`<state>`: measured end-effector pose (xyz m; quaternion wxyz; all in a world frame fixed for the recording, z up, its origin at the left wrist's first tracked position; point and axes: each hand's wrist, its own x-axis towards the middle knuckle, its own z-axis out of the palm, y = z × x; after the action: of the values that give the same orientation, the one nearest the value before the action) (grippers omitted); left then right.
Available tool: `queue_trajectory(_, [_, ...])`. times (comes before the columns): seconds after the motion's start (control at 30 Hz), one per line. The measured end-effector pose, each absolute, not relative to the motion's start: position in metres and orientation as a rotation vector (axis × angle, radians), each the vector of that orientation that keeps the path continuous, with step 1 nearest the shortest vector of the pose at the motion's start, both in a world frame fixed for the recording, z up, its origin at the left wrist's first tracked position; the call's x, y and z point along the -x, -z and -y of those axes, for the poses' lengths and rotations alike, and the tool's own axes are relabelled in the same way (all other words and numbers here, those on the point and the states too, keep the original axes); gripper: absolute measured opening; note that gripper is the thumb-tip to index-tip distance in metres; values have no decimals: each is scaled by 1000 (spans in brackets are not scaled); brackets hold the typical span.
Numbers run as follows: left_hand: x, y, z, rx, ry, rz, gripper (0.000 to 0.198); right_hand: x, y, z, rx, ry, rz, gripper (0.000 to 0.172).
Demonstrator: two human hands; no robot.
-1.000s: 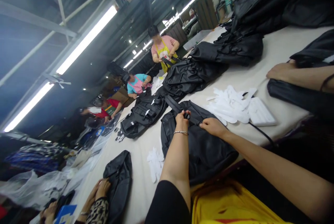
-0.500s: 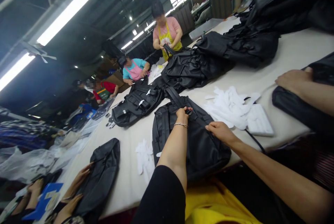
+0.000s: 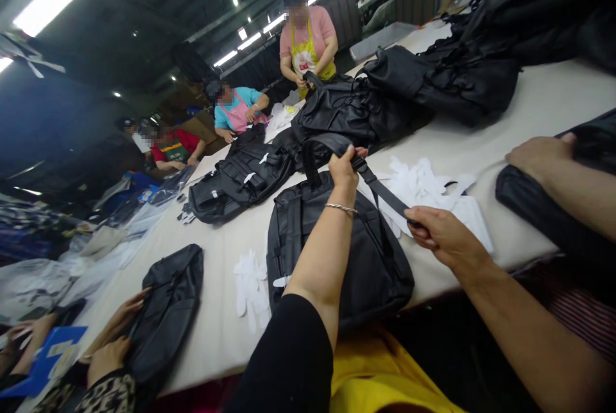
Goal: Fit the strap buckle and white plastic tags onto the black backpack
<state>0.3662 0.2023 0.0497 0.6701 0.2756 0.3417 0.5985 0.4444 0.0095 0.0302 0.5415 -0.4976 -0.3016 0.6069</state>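
A black backpack [image 3: 370, 259] lies on the table right in front of me, its top pointing away. My left hand [image 3: 345, 169], with a bracelet at the wrist, is closed round the backpack's shoulder strap [image 3: 327, 142] and holds it up off the bag. Farther down, the narrower strap end [image 3: 387, 195] runs taut to my right hand [image 3: 443, 233], whose fingers are closed on it. Beside the backpack's left edge lie white strips [image 3: 251, 288]; a larger heap of white strips [image 3: 418, 188] is beyond my right hand.
On the left, a co-worker's hands rest on a black bag [image 3: 176, 304]. At the right, another person's hand [image 3: 541, 156] presses on a black bag [image 3: 524, 198]. More black backpacks [image 3: 240, 179] lie across the table [image 3: 543, 105]. Several people work along the far side.
Both hands have lifted the shoulder strap off the backpack; my right hand has moved right, drawing the strap end out straight. The view has shifted slightly.
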Motion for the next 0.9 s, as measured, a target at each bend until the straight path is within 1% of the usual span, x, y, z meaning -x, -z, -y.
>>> queue_trajectory(0.03, [-364, -61, -202, -667, -1355, -660, 20, -445, -34, -17, 1162, -1475, 750, 30])
queue_trajectory(0.1, [-355, -74, -196, -691, -1229, -536, 27, -445, -34, -26, 1107, -1576, 791, 27])
queue_trajectory(0.2, [-337, -68, -180, -643, -930, -491, 38, -440, -19, -26, 1013, -1704, 828, 25])
queue_trajectory(0.33, [-321, -49, -169, -636, -723, -525, 23, -435, 4, -14, 976, -1836, 991, 20])
queue_trajectory(0.4, [-318, -47, -168, -610, -707, -588, 20, -434, 7, -13, 1041, -1827, 1057, 19])
queue_trajectory(0.47, [-317, -48, -169, -550, -760, -624, 23, -435, 4, -17, 1112, -1764, 1067, 18])
queue_trajectory(0.53, [-316, -50, -168, -501, -813, -620, 23, -436, -1, -25, 1125, -1735, 1036, 23])
queue_trajectory(0.67, [-317, -48, -163, -477, -807, -612, 21, -432, -2, -45, 1084, -1835, 1009, 28])
queue_trajectory(0.73, [-318, -41, -162, -461, -811, -682, 20, -429, 8, -51, 1118, -1836, 999, 30])
queue_trajectory(0.9, [-317, -8, -162, -408, -862, -866, 23, -426, 43, -54, 1253, -1674, 843, 33])
